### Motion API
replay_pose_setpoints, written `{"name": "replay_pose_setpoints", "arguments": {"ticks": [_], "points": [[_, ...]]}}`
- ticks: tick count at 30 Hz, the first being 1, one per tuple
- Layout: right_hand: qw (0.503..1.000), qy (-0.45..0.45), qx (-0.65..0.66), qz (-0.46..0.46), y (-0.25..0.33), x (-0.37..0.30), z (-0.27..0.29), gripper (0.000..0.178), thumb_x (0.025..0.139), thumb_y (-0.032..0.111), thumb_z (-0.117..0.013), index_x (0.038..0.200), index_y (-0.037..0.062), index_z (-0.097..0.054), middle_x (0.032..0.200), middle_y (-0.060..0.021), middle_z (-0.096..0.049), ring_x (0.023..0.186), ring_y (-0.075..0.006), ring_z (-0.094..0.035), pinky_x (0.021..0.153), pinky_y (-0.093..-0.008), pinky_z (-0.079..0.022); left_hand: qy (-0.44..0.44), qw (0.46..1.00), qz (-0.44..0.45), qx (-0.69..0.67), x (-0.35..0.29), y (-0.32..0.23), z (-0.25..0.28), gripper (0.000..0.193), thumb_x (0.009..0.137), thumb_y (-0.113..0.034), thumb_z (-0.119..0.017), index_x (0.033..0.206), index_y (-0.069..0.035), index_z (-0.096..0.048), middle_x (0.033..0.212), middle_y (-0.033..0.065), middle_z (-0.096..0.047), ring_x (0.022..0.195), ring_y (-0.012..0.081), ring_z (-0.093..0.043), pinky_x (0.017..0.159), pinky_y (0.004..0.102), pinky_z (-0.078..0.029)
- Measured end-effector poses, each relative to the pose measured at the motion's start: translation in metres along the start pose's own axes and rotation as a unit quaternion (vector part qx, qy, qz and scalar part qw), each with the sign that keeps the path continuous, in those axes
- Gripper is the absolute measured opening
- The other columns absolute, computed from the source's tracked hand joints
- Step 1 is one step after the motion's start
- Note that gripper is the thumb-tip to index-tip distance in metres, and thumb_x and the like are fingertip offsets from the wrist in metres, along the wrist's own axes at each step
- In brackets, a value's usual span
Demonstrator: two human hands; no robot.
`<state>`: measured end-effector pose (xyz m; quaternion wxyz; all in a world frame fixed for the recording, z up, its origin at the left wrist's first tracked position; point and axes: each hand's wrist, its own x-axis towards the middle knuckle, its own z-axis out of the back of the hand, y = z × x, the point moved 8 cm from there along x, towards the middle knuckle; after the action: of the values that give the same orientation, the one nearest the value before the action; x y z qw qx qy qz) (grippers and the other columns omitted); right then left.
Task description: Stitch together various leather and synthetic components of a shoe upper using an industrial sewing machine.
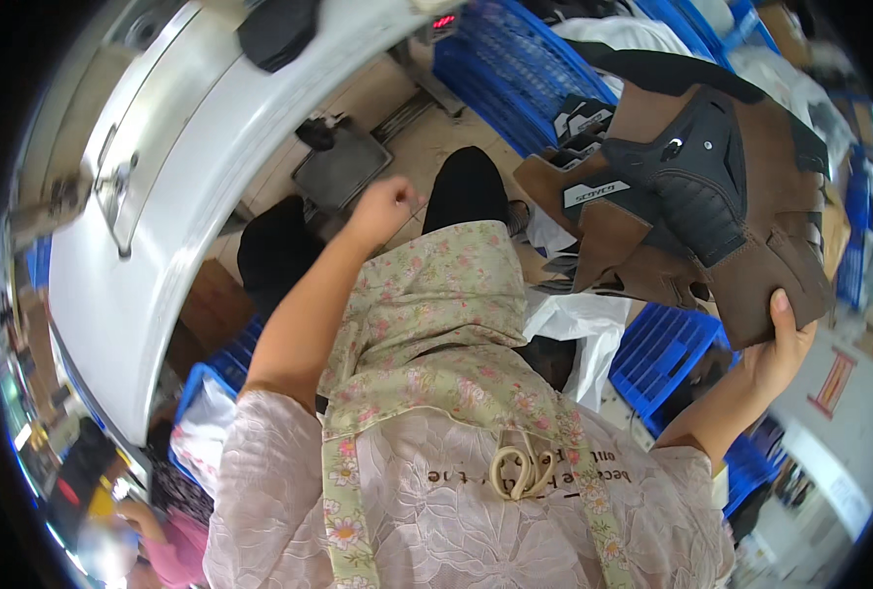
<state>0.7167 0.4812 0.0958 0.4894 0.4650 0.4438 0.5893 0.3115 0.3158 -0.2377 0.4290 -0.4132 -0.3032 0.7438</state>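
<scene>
On the right, a stack of brown and black shoe uppers (pixel 691 196) with stitched black panels and pale labels lies spread over a blue crate. My right hand (pixel 782 348) grips the near edge of a brown upper, thumb on top and fingers underneath. Over my lap, near my knees, my left hand (pixel 387 208) is curled closed. Whatever it may hold is too small to make out. Below it lies my flowered apron (pixel 436 285).
A white sewing-machine table (pixel 191 187) curves along the left, with a grey pedal (pixel 343 165) on the floor beyond my knees. Blue crates (pixel 500 74) stand ahead, another blue crate (pixel 667 353) at right. A person in a pink sleeve (pixel 176 550) sits at lower left.
</scene>
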Motion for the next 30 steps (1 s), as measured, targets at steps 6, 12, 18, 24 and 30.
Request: {"name": "replay_pose_setpoints", "arguments": {"ticks": [6, 12, 18, 24, 30], "points": [[0.998, 0.047, 0.014, 0.044, 0.02, 0.024, -0.049, 0.05, 0.077, 0.002, -0.07, 0.124, -0.008, -0.052, 0.115, -0.0176, -0.063, 0.106, -0.026, -0.062, 0.096, -0.0355, -0.046, -0.078, 0.99, -0.083, -0.085, 0.02, -0.082, 0.064, 0.014, 0.086, -0.014, -0.07, 0.089, -0.002, -0.062, 0.076, 0.0096, -0.063, 0.073, 0.0165, -0.059, 0.066, 0.0318, -0.048], [0.995, 0.06, 0.011, 0.082, 0.049, 0.021, -0.076, 0.054, 0.074, 0.006, -0.074, 0.122, -0.0078, -0.055, 0.113, -0.0152, -0.063, 0.101, -0.0236, -0.061, 0.093, -0.033, -0.045, -0.235, 0.921, -0.18, 0.251, -0.012, -0.104, 0.055, 0.03, 0.081, -0.02, -0.071, 0.106, -0.003, -0.069, 0.12, 0.0212, -0.061, 0.117, 0.0341, -0.055, 0.098, 0.0412, -0.045], [0.987, 0.108, 0.062, 0.1, 0.068, -0.017, -0.094, 0.056, 0.071, 0.008, -0.076, 0.121, -0.0086, -0.055, 0.115, -0.0158, -0.063, 0.102, -0.0247, -0.061, 0.095, -0.0341, -0.044, -0.117, 0.953, -0.151, -0.236, -0.066, -0.104, 0.076, 0.043, 0.094, -0.025, -0.053, 0.131, -0.004, -0.057, 0.135, 0.0193, -0.055, 0.125, 0.0273, -0.053, 0.106, 0.0368, -0.038], [0.934, 0.31, 0.098, 0.145, 0.105, -0.094, -0.191, 0.057, 0.071, 0.022, -0.073, 0.116, -0.0107, -0.058, 0.111, -0.0197, -0.063, 0.1, -0.0261, -0.062, 0.092, -0.0366, -0.048, -0.074, 0.865, -0.299, -0.396, -0.213, -0.115, 0.131, 0.121, 0.077, -0.078, -0.055, 0.153, -0.001, -0.002, 0.158, 0.0197, -0.014, 0.146, 0.0328, -0.016, 0.116, 0.043, -0.015], [0.86, 0.488, 0.115, 0.095, 0.153, -0.211, -0.326, 0.076, 0.058, 0.027, -0.083, 0.119, -0.009, -0.056, 0.102, -0.0178, -0.068, 0.094, -0.0263, -0.067, 0.085, -0.0354, -0.053, -0.286, 0.836, -0.273, -0.381, -0.378, -0.018, 0.169, 0.112, 0.08, -0.069, -0.062, 0.152, 0.0, -0.011, 0.153, 0.0195, -0.027, 0.142, 0.0315, -0.028, 0.115, 0.0427, -0.023]]}}
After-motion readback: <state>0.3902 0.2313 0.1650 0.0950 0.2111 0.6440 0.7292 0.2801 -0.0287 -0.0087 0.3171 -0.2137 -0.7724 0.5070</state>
